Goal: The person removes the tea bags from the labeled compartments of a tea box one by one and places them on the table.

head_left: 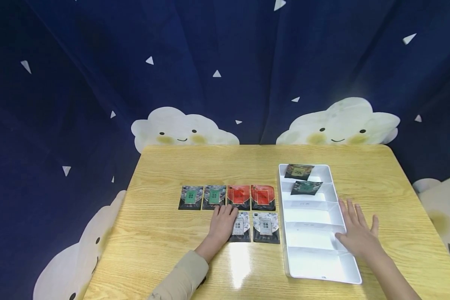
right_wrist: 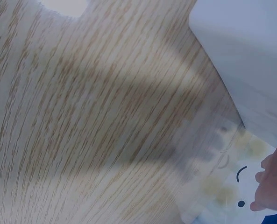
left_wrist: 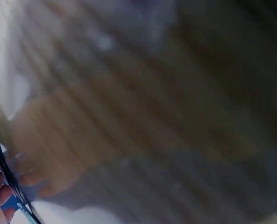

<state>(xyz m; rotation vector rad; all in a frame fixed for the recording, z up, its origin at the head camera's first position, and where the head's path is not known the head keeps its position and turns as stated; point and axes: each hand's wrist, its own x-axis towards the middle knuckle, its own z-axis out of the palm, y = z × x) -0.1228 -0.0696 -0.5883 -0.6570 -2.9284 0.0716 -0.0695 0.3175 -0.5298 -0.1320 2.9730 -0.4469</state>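
reaching over the bench (head_left: 153,225), the left hand (head_left: 222,225) lay at the left edge of one white packet (head_left: 241,227), its fingertips just below the packets of the row behind; whether the fingers pinched the packet or only rested on it, the pictures did not tell. the other white packet (head_left: 266,228) lay flat just to the right, near the tray (head_left: 318,264). behind these two, a row of four lay flat and side by side: two green packets (head_left: 191,197) on the left, then two red packets (head_left: 238,197), the last of them close to the tray's left wall. the tray was white, long and split crosswise into five compartments. a brown packet (head_left: 298,171) stood tilted in the farthest one, and a dark green packet (head_left: 306,188) leaned in the second. at the tray's right side the right hand (head_left: 360,237) was spread, fingers apart and straight, the thumb at the rim, gripping nothing. a light sleeve (head_left: 183,273) covered the left forearm. beyond the bench hung a dark blue curtain (head_left: 225,37) with white triangles and smiling clouds (head_left: 341,123). the left wrist view was mostly blurred.
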